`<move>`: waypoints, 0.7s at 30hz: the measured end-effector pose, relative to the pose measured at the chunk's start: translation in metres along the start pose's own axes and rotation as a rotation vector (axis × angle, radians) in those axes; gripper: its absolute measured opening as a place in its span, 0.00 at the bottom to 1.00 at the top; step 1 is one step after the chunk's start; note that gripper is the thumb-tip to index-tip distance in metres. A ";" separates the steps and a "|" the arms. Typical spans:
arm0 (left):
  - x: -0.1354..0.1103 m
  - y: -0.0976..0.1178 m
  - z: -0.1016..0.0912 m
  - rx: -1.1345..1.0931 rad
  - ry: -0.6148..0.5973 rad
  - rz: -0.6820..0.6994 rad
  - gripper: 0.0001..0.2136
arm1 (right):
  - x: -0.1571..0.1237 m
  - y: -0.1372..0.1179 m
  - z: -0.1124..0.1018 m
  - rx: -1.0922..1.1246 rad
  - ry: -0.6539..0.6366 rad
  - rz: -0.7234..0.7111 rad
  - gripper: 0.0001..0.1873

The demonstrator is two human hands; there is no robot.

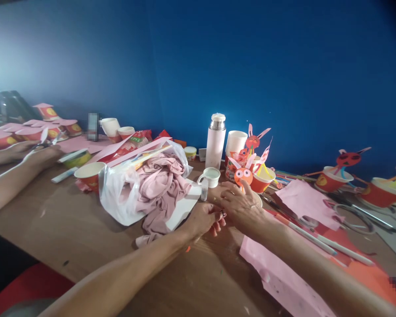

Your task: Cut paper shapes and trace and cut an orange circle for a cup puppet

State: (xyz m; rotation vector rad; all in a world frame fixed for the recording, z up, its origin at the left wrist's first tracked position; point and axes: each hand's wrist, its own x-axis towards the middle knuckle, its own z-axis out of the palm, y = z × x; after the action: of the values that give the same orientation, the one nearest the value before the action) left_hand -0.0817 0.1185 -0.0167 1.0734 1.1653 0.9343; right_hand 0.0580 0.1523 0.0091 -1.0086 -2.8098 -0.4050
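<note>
The left hand (203, 222) pinches a tiny dark-marked scrap (223, 214) at its fingertips, above the brown wooden table (204, 281); the right hand (242, 203) spreads loosely beside it, partly hiding a pale round cup (258, 201). To their left, a thin white plastic bag (117, 202) spills crumpled dusty-pink cloth (161, 176). Beyond stand a white handled cup (214, 181), a red paper cup (258, 185) holding yellow strips (267, 172) and a pale-pink cylindrical flask (215, 147).
</note>
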 end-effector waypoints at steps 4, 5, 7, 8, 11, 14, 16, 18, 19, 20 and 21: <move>0.001 -0.001 -0.001 -0.029 -0.022 0.010 0.07 | -0.001 0.001 -0.002 0.002 0.012 0.010 0.05; 0.001 -0.002 -0.001 -0.037 -0.026 0.010 0.07 | -0.001 0.001 -0.003 0.002 0.017 0.010 0.07; 0.001 -0.002 -0.002 -0.051 -0.030 0.008 0.06 | -0.003 0.000 -0.006 0.000 0.026 0.009 0.08; 0.001 -0.002 -0.002 -0.056 -0.030 0.007 0.06 | -0.003 0.000 -0.007 0.000 0.029 0.009 0.08; -0.001 -0.001 -0.002 -0.061 -0.026 0.005 0.05 | -0.005 -0.001 -0.009 0.000 0.037 0.003 0.09; -0.002 0.000 -0.002 -0.060 -0.024 0.006 0.06 | -0.005 -0.001 -0.005 -0.001 0.048 0.000 0.11; -0.003 0.000 -0.001 -0.060 -0.025 0.009 0.07 | -0.004 0.000 -0.001 -0.002 0.055 0.003 0.10; -0.003 0.000 -0.001 -0.059 -0.024 0.012 0.08 | -0.004 0.000 0.000 0.001 0.063 0.005 0.09; -0.002 0.000 0.000 -0.060 -0.024 0.012 0.09 | -0.004 0.000 -0.001 0.005 0.067 0.003 0.09; -0.002 0.000 0.000 -0.061 -0.026 0.011 0.09 | -0.004 -0.001 -0.003 0.009 0.072 -0.001 0.08; -0.002 0.000 0.000 -0.062 -0.027 0.009 0.10 | -0.004 -0.001 -0.005 0.013 0.075 -0.004 0.07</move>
State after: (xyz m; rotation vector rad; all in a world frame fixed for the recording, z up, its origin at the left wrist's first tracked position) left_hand -0.0822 0.1168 -0.0158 1.0388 1.1032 0.9543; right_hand 0.0605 0.1472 0.0131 -0.9639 -2.7450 -0.4150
